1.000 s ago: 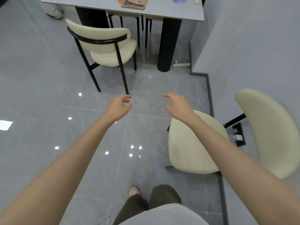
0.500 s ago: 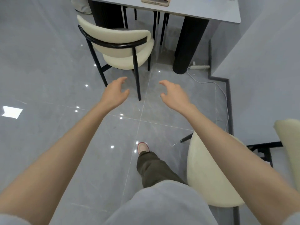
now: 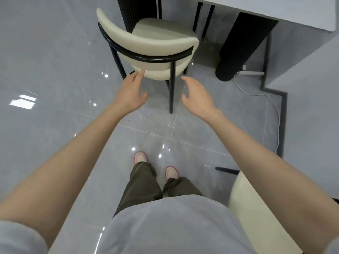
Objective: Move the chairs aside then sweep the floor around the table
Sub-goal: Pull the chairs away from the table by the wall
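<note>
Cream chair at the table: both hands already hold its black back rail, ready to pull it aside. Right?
Wrong on the hold. The head view shows the left hand and right hand open, fingers straight, reaching toward the cream chair at the table; neither is closed round its black back rail yet.

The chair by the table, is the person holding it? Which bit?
Not yet. The left hand and the right hand are both open, reaching toward the curved back of the chair, and neither grips any part of it.
</note>
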A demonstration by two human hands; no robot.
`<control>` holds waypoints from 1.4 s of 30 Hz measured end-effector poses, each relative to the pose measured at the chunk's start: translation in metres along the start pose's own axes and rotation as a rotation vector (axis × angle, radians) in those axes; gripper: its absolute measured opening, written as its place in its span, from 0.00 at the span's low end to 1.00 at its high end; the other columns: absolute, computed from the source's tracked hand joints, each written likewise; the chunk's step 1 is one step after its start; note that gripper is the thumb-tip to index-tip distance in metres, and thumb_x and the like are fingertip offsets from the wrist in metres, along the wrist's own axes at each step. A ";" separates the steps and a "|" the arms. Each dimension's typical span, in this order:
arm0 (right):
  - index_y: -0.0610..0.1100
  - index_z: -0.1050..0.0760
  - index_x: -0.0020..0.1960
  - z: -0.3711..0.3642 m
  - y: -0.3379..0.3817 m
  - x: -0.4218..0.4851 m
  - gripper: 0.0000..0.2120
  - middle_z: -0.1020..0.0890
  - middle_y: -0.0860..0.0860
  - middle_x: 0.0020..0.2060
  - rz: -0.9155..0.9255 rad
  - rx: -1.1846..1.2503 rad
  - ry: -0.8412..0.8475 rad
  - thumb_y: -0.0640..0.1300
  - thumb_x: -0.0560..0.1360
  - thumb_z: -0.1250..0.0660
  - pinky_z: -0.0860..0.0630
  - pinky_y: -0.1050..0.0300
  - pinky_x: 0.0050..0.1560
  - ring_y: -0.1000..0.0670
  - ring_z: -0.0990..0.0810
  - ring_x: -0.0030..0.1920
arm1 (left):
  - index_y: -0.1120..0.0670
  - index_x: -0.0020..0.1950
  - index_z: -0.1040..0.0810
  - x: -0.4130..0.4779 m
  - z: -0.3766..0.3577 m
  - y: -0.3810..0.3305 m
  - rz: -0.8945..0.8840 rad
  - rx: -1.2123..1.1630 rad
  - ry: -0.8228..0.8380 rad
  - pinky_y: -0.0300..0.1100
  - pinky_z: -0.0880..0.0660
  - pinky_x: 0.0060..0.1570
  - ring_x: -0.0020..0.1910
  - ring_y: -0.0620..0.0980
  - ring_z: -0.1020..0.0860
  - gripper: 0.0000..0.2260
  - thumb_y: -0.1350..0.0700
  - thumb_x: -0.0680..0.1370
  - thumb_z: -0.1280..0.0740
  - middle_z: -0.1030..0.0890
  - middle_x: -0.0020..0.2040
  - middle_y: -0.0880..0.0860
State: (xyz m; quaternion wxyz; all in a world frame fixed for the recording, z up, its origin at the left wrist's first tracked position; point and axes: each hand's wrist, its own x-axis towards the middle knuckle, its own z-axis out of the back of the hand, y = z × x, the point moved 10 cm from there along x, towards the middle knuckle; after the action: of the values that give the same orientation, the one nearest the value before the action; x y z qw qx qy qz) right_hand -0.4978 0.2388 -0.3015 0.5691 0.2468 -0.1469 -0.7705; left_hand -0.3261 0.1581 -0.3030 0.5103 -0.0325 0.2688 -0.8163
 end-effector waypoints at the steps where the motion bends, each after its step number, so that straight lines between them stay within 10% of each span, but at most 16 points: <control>1: 0.45 0.41 0.76 -0.001 0.003 0.009 0.28 0.35 0.48 0.74 -0.004 -0.007 0.005 0.39 0.77 0.41 0.32 0.50 0.68 0.46 0.35 0.72 | 0.55 0.79 0.51 0.008 0.000 0.006 0.005 0.019 0.019 0.47 0.45 0.75 0.77 0.55 0.47 0.33 0.56 0.79 0.36 0.45 0.78 0.57; 11: 0.42 0.43 0.77 -0.017 0.044 0.120 0.31 0.43 0.47 0.77 0.050 -0.080 -0.129 0.34 0.76 0.40 0.37 0.55 0.71 0.47 0.44 0.76 | 0.58 0.78 0.56 0.120 0.025 0.036 -0.189 0.258 -0.004 0.55 0.51 0.75 0.78 0.57 0.57 0.42 0.58 0.74 0.31 0.55 0.79 0.55; 22: 0.40 0.37 0.74 -0.068 0.062 0.244 0.34 0.29 0.44 0.68 -0.015 -0.337 0.021 0.30 0.68 0.36 0.50 0.47 0.77 0.41 0.34 0.71 | 0.56 0.78 0.50 0.240 0.026 0.090 -0.343 0.509 0.196 0.54 0.57 0.76 0.77 0.58 0.47 0.38 0.55 0.75 0.31 0.41 0.76 0.56; 29: 0.47 0.26 0.64 -0.071 0.055 0.281 0.27 0.18 0.48 0.51 -0.123 -0.455 0.148 0.32 0.67 0.34 0.32 0.56 0.55 0.43 0.22 0.53 | 0.50 0.60 0.23 0.287 0.019 0.096 -0.341 0.607 0.259 0.45 0.35 0.60 0.52 0.56 0.22 0.21 0.54 0.68 0.28 0.18 0.51 0.52; 42: 0.47 0.25 0.61 -0.077 0.065 0.250 0.21 0.18 0.46 0.50 -0.143 -0.515 0.225 0.34 0.69 0.35 0.35 0.58 0.42 0.43 0.20 0.52 | 0.48 0.56 0.21 0.255 0.007 0.100 -0.332 0.665 0.241 0.45 0.33 0.57 0.48 0.54 0.21 0.15 0.54 0.70 0.29 0.18 0.46 0.51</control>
State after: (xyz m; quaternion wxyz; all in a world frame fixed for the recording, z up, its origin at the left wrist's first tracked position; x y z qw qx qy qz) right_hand -0.4611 -0.0144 -0.3866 0.5700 0.1878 0.1351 -0.7884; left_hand -0.3641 -0.0947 -0.4003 0.3190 0.1876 0.0386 -0.9282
